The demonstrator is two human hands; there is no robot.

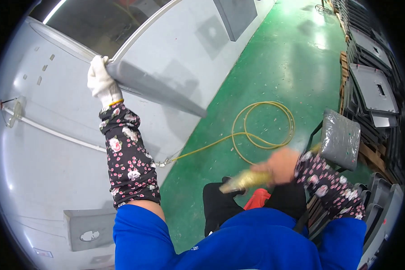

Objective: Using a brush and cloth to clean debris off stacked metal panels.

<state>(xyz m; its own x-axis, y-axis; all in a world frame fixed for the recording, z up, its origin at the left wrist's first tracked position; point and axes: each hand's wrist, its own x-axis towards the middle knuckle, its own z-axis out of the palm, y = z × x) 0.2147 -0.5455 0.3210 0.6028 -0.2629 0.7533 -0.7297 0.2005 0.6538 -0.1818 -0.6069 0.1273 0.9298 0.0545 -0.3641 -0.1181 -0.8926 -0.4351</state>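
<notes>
Diagonally, the grey panel (159,91) slants down rightward from the gloved left hand (101,80), which grips its upper end; the bare right hand (279,166) clasps a blurred yellowish tool (244,182), tip pointing left.

The glove (100,81) is white with a yellow-orange edge; the sleeve covers (128,157) are black with pink and white flowers. The shirt (256,238) is blue, the held panel (153,87) grey, the blurred tool (247,181) yellowish, the hose (202,147) yellow, the floor (189,202) green.

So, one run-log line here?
left hand: gripping long grey panel | right hand: gripping blurred elongated yellowish object | green floor: coiled yellow hose
</notes>
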